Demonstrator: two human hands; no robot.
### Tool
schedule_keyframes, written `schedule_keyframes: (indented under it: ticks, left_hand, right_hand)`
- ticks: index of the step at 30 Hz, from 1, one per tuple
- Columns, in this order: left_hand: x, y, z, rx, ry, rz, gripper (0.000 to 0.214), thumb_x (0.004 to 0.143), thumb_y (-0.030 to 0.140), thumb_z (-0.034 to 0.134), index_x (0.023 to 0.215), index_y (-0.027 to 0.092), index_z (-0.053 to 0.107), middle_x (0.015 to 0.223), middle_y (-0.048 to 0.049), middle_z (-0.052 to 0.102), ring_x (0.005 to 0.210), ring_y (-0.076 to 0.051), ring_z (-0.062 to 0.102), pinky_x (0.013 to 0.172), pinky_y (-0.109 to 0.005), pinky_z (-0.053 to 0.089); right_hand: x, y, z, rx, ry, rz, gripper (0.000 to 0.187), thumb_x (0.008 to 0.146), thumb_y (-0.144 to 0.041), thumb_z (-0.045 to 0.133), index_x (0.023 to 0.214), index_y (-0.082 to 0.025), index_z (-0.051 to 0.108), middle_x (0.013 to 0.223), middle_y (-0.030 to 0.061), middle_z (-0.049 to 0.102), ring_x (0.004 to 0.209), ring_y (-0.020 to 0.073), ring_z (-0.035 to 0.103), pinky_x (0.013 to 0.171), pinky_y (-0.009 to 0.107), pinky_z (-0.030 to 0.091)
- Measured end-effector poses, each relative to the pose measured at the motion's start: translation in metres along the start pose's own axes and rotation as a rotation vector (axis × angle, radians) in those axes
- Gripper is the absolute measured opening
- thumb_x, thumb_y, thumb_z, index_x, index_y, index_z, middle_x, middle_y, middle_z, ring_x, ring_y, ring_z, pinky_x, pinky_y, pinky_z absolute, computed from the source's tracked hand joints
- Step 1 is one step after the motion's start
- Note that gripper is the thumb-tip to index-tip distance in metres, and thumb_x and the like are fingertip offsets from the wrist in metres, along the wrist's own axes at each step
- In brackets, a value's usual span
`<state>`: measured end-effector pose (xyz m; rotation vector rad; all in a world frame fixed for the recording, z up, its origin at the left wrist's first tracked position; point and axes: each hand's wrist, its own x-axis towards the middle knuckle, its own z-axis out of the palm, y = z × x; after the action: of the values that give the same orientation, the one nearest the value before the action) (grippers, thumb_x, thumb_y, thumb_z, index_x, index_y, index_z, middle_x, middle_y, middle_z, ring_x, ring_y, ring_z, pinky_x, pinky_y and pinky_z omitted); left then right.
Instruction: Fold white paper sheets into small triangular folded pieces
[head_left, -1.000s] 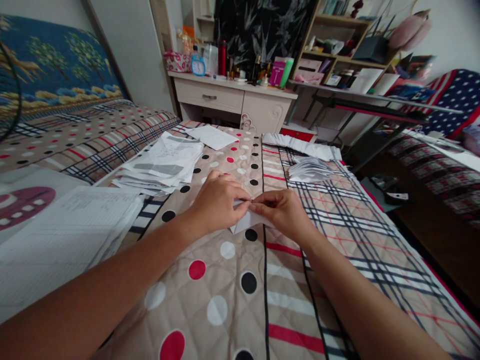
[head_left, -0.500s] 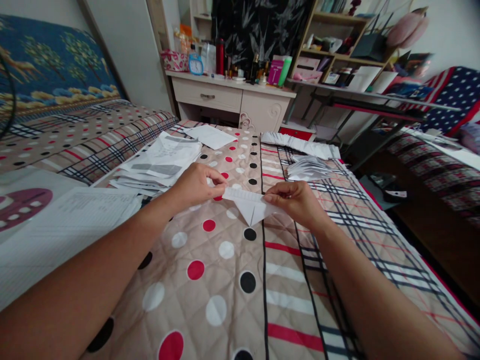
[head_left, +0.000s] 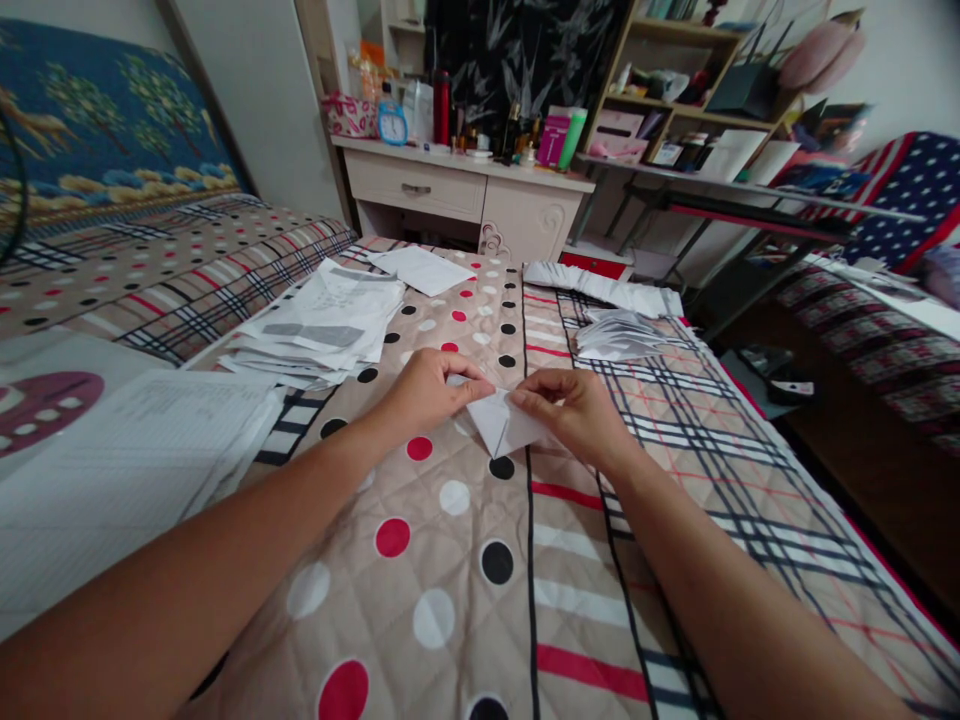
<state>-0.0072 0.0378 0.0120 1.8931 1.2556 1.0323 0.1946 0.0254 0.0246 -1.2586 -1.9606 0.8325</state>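
Between my two hands is a small folded piece of white paper [head_left: 499,425], its pointed corner toward me, low over the bedspread. My left hand [head_left: 435,390] pinches its upper left edge between thumb and fingers. On the upper right edge, close to the other hand, my right hand [head_left: 570,405] grips the paper with thumb and forefinger. Parts of the paper are hidden behind the fingers.
A pile of printed papers [head_left: 322,320] lies to the left, with a white sheet [head_left: 424,270] beyond it. Lined sheets [head_left: 135,440] lie nearer. On the right are stacked folded papers [head_left: 619,335] and a long paper strip [head_left: 600,285]. A dresser [head_left: 457,190] stands behind the bed.
My left hand has moved right and slightly nearer, closing the gap to my right hand. My right hand has shifted slightly left. The paper's long top edge is now mostly covered by fingers.
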Motion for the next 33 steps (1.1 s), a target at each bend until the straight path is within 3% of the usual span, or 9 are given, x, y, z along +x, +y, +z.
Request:
schedule_keyframes:
  ticks: [4, 11, 15, 19, 21, 26, 29, 31, 33]
  left_hand:
    - [0.002, -0.003, -0.005, 0.059, 0.04, -0.006, 0.011, 0.071, 0.026, 0.073, 0.069, 0.016, 0.074, 0.068, -0.0017, 0.072, 0.062, -0.013, 0.059, 0.062, -0.025, 0.044]
    - [0.009, -0.018, -0.02, 0.078, 0.046, -0.074, 0.018, 0.073, 0.032, 0.07, 0.073, 0.015, 0.074, 0.063, -0.0013, 0.067, 0.058, -0.013, 0.055, 0.058, -0.025, 0.041]
    - [0.009, -0.018, -0.018, 0.018, -0.055, -0.038, 0.014, 0.075, 0.026, 0.066, 0.069, 0.014, 0.071, 0.067, -0.0011, 0.068, 0.062, -0.012, 0.057, 0.062, -0.024, 0.042]
    - [0.008, -0.019, -0.014, -0.038, -0.215, 0.008, 0.018, 0.079, 0.029, 0.064, 0.069, 0.015, 0.069, 0.067, -0.0006, 0.068, 0.063, -0.013, 0.058, 0.063, -0.025, 0.043]
    - [0.007, -0.019, -0.013, -0.031, -0.156, 0.053, 0.014, 0.079, 0.028, 0.064, 0.076, 0.016, 0.07, 0.075, -0.0015, 0.069, 0.07, -0.014, 0.06, 0.066, -0.025, 0.045]
    - [0.002, -0.009, -0.01, 0.153, 0.383, 0.141, 0.016, 0.08, 0.032, 0.065, 0.078, 0.017, 0.063, 0.084, -0.0027, 0.065, 0.079, -0.015, 0.057, 0.07, -0.026, 0.043]
    - [-0.004, 0.0, 0.0, -0.005, 0.166, 0.097, 0.029, 0.087, 0.04, 0.057, 0.071, 0.016, 0.06, 0.068, -0.0004, 0.059, 0.065, -0.012, 0.052, 0.062, -0.025, 0.041]
    - [-0.007, 0.001, 0.011, -0.178, -0.04, 0.067, 0.035, 0.09, 0.045, 0.052, 0.074, 0.015, 0.062, 0.07, -0.0007, 0.06, 0.067, -0.012, 0.054, 0.062, -0.024, 0.042]
    - [-0.009, -0.001, 0.019, -0.293, -0.126, 0.033, 0.038, 0.09, 0.049, 0.05, 0.075, 0.015, 0.061, 0.071, -0.0004, 0.059, 0.067, -0.012, 0.054, 0.062, -0.024, 0.042]
  right_hand:
    - [-0.001, 0.003, 0.002, -0.038, -0.054, -0.029, 0.025, 0.083, -0.033, 0.061, 0.07, -0.014, 0.071, 0.06, 0.0013, 0.062, 0.056, 0.0106, 0.049, 0.051, 0.023, 0.034]
    - [0.004, 0.024, -0.014, 0.187, -0.225, 0.149, 0.03, 0.075, -0.042, 0.071, 0.068, -0.013, 0.068, 0.057, -0.0003, 0.059, 0.048, 0.0081, 0.045, 0.045, 0.021, 0.032]
    - [0.001, 0.019, -0.019, 0.274, -0.449, 0.205, 0.031, 0.073, -0.043, 0.073, 0.069, -0.013, 0.068, 0.055, -0.0021, 0.057, 0.045, 0.0061, 0.041, 0.043, 0.02, 0.028]
    - [-0.004, 0.008, -0.007, 0.401, -0.525, 0.232, 0.028, 0.072, -0.04, 0.074, 0.078, -0.014, 0.067, 0.061, -0.0024, 0.06, 0.048, 0.0066, 0.046, 0.045, 0.019, 0.032]
    - [-0.004, 0.005, 0.002, 0.406, -0.458, 0.254, 0.025, 0.07, -0.038, 0.074, 0.073, -0.015, 0.064, 0.058, -0.0031, 0.058, 0.046, 0.007, 0.045, 0.043, 0.019, 0.031]
    - [-0.001, 0.006, 0.018, 0.305, 0.119, 0.243, 0.019, 0.068, -0.031, 0.069, 0.064, -0.019, 0.054, 0.055, -0.0023, 0.054, 0.046, 0.0093, 0.045, 0.04, 0.021, 0.03]
    - [-0.003, 0.004, 0.025, 0.3, 0.224, 0.191, 0.019, 0.07, -0.031, 0.068, 0.067, -0.02, 0.052, 0.058, -0.0023, 0.053, 0.049, 0.0104, 0.046, 0.043, 0.022, 0.032]
    - [-0.007, 0.0, 0.029, 0.341, 0.186, 0.151, 0.023, 0.071, -0.032, 0.069, 0.068, -0.02, 0.05, 0.059, -0.0036, 0.05, 0.05, 0.0098, 0.045, 0.045, 0.022, 0.032]
    - [-0.011, -0.005, 0.033, 0.411, 0.103, 0.135, 0.027, 0.07, -0.035, 0.072, 0.07, -0.02, 0.049, 0.06, -0.0046, 0.049, 0.051, 0.0094, 0.045, 0.046, 0.022, 0.033]
